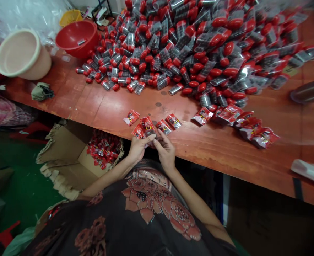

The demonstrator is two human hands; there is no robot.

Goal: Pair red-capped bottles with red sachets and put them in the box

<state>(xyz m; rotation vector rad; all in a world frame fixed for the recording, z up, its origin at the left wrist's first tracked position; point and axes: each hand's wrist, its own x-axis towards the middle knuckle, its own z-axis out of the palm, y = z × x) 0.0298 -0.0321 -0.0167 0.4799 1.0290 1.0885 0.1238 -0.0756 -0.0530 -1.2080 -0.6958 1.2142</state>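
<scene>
At the table's front edge, my left hand (139, 146) is closed with its thumb on a small red printed packet (146, 124) that has a dark, see-through lower part. My right hand (165, 148) is closed beside it, thumb and fingers pinched at the packet's lower end. Around the hands on the table lie more red packets: one pair (131, 117) to the left, another packet (137, 131) partly behind the held one, and two (173, 121) to the right. My fingers hide the packet's bottom edge.
A big heap of clear tubes with red caps (162, 57) covers the back of the table. Red packets (250, 124) line up at the right. A cream bucket (39, 60) and a red bowl (74, 35) stand left. Below, a torn cardboard box (63, 145) holds red packets.
</scene>
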